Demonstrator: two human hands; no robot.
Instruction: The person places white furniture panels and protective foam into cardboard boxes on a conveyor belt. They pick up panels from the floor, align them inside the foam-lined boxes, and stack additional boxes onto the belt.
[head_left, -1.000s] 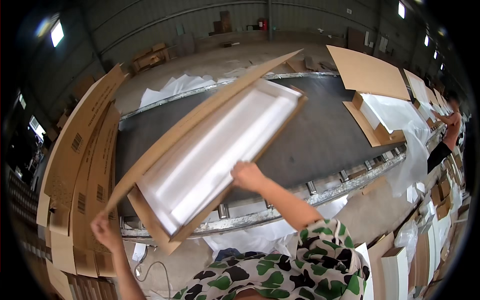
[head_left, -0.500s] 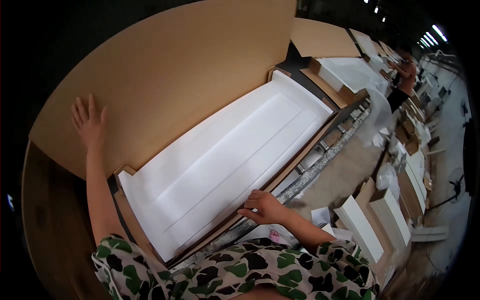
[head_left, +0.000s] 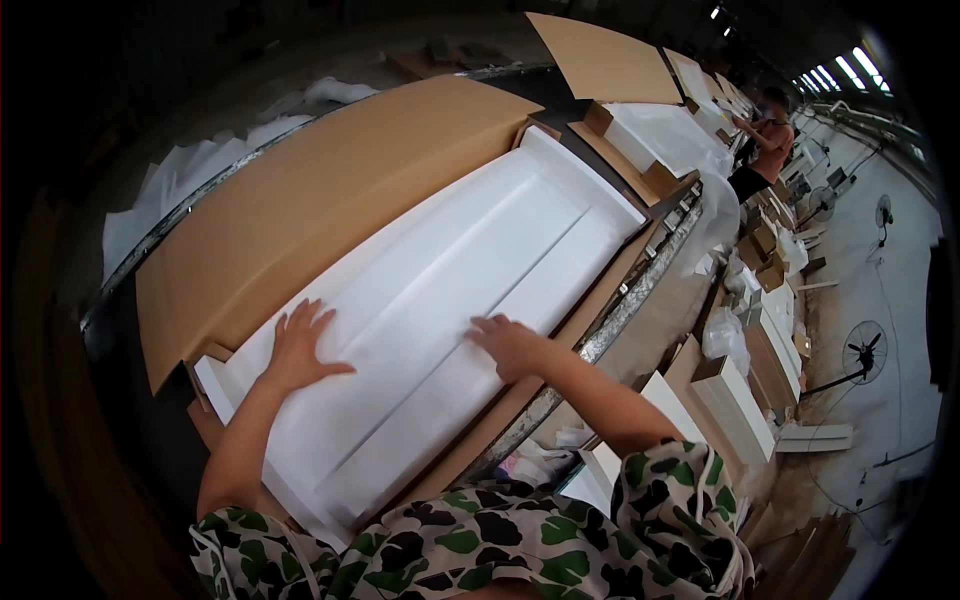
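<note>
A long white foam sheet point(head_left: 400, 320) covers the contents of an open cardboard box point(head_left: 370, 190) in front of me; straight ridges show through it. Resting on the sheet near its left end, my left hand point(head_left: 297, 352) has its fingers spread. My right hand point(head_left: 507, 343) touches the sheet by a long crease toward the near edge, with the fingers apart and slightly blurred. Neither hand holds anything. The box's far flap leans outward, away from me. What lies beneath the sheet is hidden.
Another open box with white wrapping point(head_left: 655, 135) stands farther along the dark conveyor point(head_left: 105, 330). Beyond it works a person point(head_left: 768, 150). To the right, white panels point(head_left: 735, 405) lie on the floor near a black fan point(head_left: 864, 350). White sheeting point(head_left: 190, 190) lies past the far rail.
My left hand has left the cardboard flap and come down onto the foam sheet. The flap has swung away from me. My right hand has moved from the box edge onto the sheet.
</note>
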